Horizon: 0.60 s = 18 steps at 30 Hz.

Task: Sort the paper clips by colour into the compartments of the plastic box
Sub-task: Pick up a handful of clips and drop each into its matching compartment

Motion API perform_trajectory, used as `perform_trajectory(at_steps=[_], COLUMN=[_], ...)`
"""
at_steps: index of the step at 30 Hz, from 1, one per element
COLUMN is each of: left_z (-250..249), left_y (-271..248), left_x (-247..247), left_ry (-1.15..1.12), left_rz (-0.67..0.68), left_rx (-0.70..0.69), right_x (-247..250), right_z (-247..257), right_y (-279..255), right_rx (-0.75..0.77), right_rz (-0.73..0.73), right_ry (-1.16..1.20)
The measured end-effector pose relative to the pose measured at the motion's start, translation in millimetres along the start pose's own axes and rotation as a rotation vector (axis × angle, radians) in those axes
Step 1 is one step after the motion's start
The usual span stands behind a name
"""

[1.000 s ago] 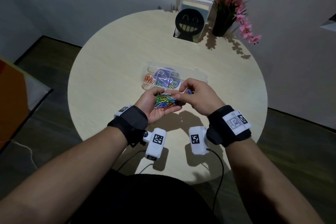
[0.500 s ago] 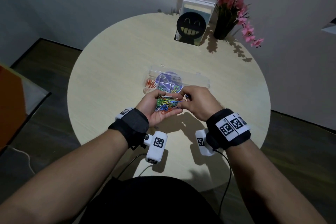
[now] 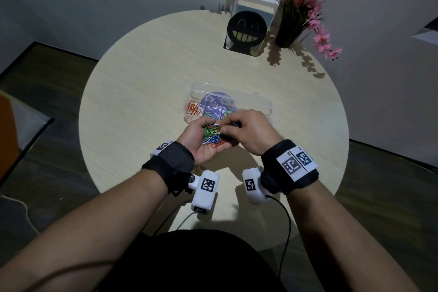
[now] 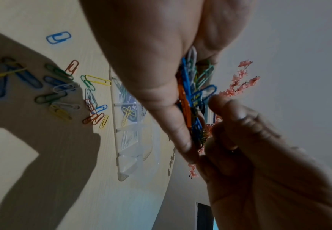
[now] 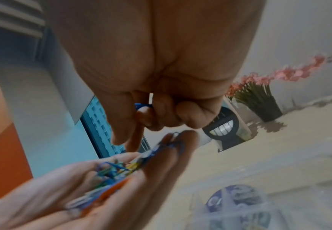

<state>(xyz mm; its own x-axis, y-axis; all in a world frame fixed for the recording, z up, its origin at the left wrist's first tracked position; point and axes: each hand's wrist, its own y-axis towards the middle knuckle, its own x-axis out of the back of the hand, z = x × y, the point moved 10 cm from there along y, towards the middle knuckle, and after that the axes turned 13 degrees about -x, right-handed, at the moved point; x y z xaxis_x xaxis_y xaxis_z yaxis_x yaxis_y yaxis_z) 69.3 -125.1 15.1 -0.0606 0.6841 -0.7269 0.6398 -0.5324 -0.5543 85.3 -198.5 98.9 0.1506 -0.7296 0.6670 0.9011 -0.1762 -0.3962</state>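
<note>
My left hand [image 3: 201,142] lies palm up over the table's near half, with a heap of mixed-colour paper clips [image 3: 212,136] resting in its cupped palm. My right hand [image 3: 251,132] is right beside it. Its curled fingers hold a blue clip [image 5: 143,106], while its thumb and forefinger reach into the heap. Just beyond both hands lies the clear plastic box [image 3: 258,104], which holds orange clips [image 3: 193,109] in its left compartment. The left wrist view shows yellow clips [image 4: 127,115] and white ones [image 4: 126,140] in other compartments. Loose clips [image 4: 62,87] lie on the table beside the box.
At the table's [image 3: 142,83] far side stands a row of books behind a black smiley bookend [image 3: 246,30], next to a dark vase of pink flowers [image 3: 294,28]. A single blue clip [image 4: 58,37] lies apart from the loose ones. Cables hang from my wrists over the near edge.
My right thumb and forefinger have slid a little left, further onto the heap in my left palm. My left hand has stayed roughly where it was.
</note>
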Motion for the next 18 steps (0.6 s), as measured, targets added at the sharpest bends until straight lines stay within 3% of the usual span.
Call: perform_trajectory(at_steps=[3,10,18], left_z=[1.3,6.7,-0.1], left_y=[0.6,1.3,0.3], left_x=[3.3,5.2,-0.8], left_ry=[-0.001,-0.015,-0.003], left_rz=[-0.018,-0.011,0.038], left_rx=[0.000,0.029,0.013], right_x=[9.3,-1.7,12.7], right_z=[-9.4,-4.5,-17.9], right_y=[2.7,1.0,4.0], right_rx=[-0.032,0.040,-0.053], right_rz=[-0.070,-0.078,-0.014], right_ry=[-0.130,-0.390,-0.062])
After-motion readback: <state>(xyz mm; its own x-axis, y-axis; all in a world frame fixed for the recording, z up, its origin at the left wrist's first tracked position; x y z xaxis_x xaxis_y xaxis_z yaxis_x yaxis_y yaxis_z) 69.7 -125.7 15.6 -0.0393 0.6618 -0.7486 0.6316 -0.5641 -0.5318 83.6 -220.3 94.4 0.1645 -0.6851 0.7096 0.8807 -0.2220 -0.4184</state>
